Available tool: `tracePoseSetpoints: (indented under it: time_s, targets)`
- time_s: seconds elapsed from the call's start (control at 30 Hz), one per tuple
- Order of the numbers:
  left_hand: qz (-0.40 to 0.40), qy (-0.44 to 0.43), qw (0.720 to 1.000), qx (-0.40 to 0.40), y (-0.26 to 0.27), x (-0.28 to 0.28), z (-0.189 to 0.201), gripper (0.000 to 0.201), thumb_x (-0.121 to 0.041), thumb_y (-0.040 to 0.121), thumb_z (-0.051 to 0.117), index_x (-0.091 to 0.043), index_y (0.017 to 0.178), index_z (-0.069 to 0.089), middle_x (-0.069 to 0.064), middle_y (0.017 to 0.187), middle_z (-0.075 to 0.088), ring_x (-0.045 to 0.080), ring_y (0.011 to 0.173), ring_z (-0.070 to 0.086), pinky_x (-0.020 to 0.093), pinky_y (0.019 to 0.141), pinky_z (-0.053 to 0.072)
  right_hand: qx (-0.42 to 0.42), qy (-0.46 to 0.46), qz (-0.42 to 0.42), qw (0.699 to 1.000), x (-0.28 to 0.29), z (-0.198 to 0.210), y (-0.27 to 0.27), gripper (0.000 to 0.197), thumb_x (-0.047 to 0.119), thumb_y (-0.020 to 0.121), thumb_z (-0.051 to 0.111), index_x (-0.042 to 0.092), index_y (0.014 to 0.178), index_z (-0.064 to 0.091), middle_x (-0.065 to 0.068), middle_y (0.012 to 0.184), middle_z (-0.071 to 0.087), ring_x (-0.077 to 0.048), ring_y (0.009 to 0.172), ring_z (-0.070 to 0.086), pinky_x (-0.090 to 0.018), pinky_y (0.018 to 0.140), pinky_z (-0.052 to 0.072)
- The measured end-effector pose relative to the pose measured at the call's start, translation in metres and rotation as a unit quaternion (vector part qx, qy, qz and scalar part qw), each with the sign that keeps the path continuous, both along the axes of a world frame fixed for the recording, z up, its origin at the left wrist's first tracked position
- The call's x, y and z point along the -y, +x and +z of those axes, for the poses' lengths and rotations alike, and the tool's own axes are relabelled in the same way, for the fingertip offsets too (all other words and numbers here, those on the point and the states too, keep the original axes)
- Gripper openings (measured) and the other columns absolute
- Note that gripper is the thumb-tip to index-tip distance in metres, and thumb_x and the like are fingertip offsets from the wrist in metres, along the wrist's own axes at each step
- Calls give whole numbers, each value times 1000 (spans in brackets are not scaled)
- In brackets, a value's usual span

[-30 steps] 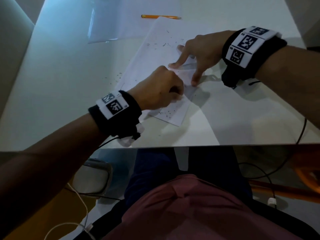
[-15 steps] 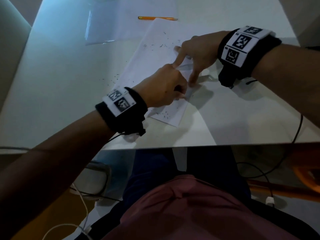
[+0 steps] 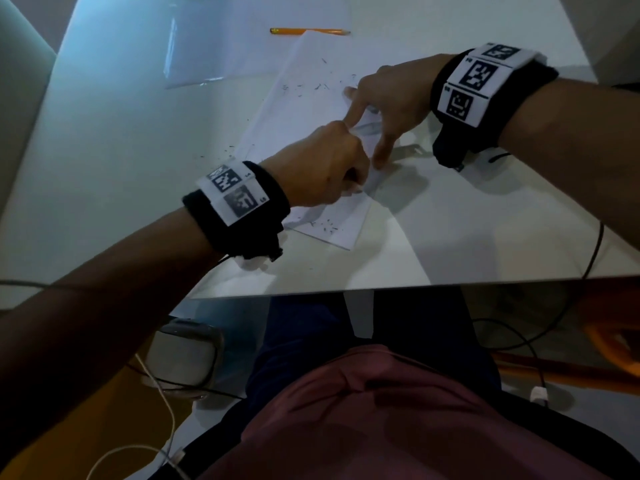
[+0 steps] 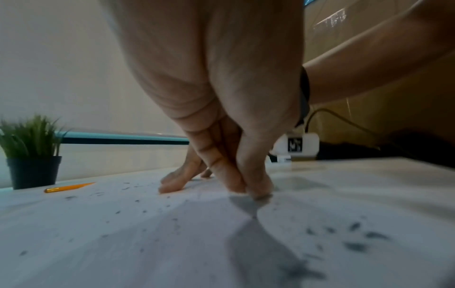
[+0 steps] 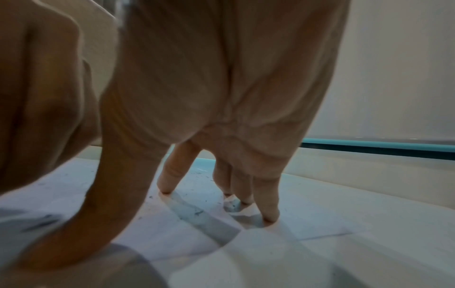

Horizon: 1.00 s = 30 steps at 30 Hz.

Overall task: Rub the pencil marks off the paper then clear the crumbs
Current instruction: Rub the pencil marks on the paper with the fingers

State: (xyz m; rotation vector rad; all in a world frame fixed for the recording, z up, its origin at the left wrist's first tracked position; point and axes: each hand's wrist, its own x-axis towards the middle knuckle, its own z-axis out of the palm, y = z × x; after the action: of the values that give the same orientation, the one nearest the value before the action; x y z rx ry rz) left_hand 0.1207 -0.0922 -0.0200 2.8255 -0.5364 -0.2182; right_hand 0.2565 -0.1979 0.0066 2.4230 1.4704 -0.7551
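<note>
A white paper (image 3: 304, 109) lies at an angle on the white table, dotted with dark eraser crumbs (image 3: 322, 86) at its far end and more crumbs (image 3: 327, 226) near its front corner. My left hand (image 3: 353, 188) is curled with fingertips pinched on a small pale eraser (image 4: 262, 196) pressed to the sheet; most of the eraser is hidden. My right hand (image 3: 381, 109) holds the paper down with spread straight fingers (image 5: 270, 216), its index tip next to my left knuckles. An orange pencil (image 3: 308, 31) lies beyond the paper.
A clear plastic sleeve (image 3: 207, 46) lies at the far left of the table. Loose crumbs (image 3: 221, 154) sit on the table left of the paper. A small potted plant (image 4: 32, 152) stands at the back. The table's front edge (image 3: 415, 285) runs just below my wrists.
My left hand has slid a little up the sheet, closer to my right index finger. The right hand keeps pressing the same spot.
</note>
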Motion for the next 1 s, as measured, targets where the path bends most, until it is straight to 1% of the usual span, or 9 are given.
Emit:
tracePoseSetpoints:
  time_s: [0.17,0.3,0.37,0.47,0.53,0.63,0.77,0.93,1.0]
  targets:
    - [-42,6,998,-36,-27,-4,-6,9,-10,85,68,-12,86,77,0,81,72,18,70,65,35,70,54,10,-5,7,1000,1,1,-1,90,59,61,85,57,140,42,-7,158,28,-29,127,47,-41,101,44]
    - [-36,-53,995,-82,-29,-13,2,10,-14,84,74,-15,92,80,-6,86,76,7,72,67,25,75,54,4,-7,6,1000,1,4,-4,89,59,61,86,56,140,44,-6,155,32,-29,127,48,-43,102,44]
    - [4,-83,996,-29,-17,-15,1,8,-15,83,76,-15,90,80,-6,84,76,3,67,63,19,71,51,3,-1,5,1000,0,4,-4,87,59,59,87,54,137,49,-6,146,41,-28,119,50,-41,98,46]
    - [44,-95,994,32,-1,-5,-2,8,-18,83,76,-16,91,80,-4,82,75,-1,58,52,6,66,36,-2,4,3,1000,1,1,-1,83,57,57,88,49,133,56,-3,138,45,-19,109,47,-34,88,40]
    - [42,-69,997,15,-1,-1,-5,9,-17,84,75,-15,92,80,-3,83,75,0,58,51,7,66,36,-2,4,3,1000,1,-1,0,83,55,59,89,49,134,55,-4,141,43,-22,115,49,-33,87,37]
    - [16,-42,999,-11,-23,-3,-8,9,-17,86,72,-16,93,79,-4,88,75,10,75,62,26,78,52,4,-2,4,1000,-1,0,-1,87,56,61,87,55,138,46,-6,156,33,-29,126,48,-38,96,43]
    - [-3,-59,995,-76,-49,-9,-5,10,-15,85,74,-14,93,79,-6,88,76,6,74,67,17,79,50,2,-12,4,1000,-1,4,-4,89,60,60,86,60,138,43,-8,154,34,-29,122,50,-43,100,47]
    - [97,-101,988,59,-13,-14,-1,5,-18,83,76,-17,86,80,-7,79,75,0,61,58,20,76,50,4,-9,3,1000,-1,4,-5,86,56,60,87,52,137,51,-5,145,42,-28,123,50,-38,96,44]
    - [104,-77,990,50,-2,-13,-3,6,-20,84,76,-17,89,80,-5,81,75,1,63,58,27,78,54,9,-5,4,1000,0,2,-3,83,54,62,87,48,137,53,-6,143,43,-28,125,48,-36,91,38]
